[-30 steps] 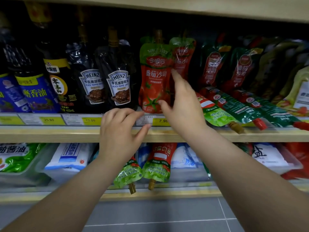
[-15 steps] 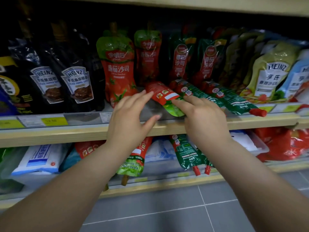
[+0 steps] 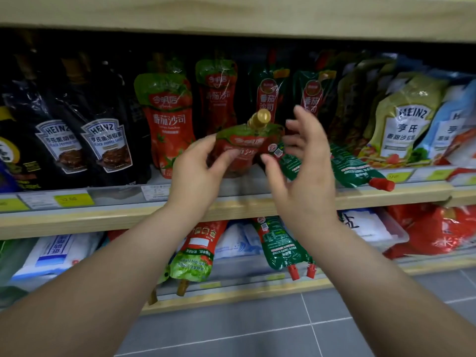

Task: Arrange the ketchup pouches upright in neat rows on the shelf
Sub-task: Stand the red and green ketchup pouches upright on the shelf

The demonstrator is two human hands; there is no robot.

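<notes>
My left hand [image 3: 198,173] grips a red ketchup pouch with a green top and gold cap [image 3: 244,148], held upright above the middle shelf [image 3: 116,217]. My right hand [image 3: 306,173] hovers just to its right with fingers spread and nothing in it. Behind stand upright ketchup pouches: a large one [image 3: 167,122], a second [image 3: 219,94], and two darker ones [image 3: 268,96] [image 3: 313,96]. Green-and-red pouches lie flat on the shelf to the right [image 3: 358,168], red caps pointing forward. More fallen pouches [image 3: 198,253] [image 3: 280,246] hang off the lower shelf.
Black Heinz pepper sauce pouches [image 3: 105,143] stand at the left of the middle shelf. Heinz salad dressing pouches [image 3: 404,124] stand at the right. The lower shelf holds white salt bags [image 3: 54,253] and red packets [image 3: 438,230]. Grey floor tiles [image 3: 244,328] lie below.
My left hand has lifted a fallen ketchup pouch off the shelf and turned it upright. My right hand came off the pouch and opened beside it. The view shifted slightly right.
</notes>
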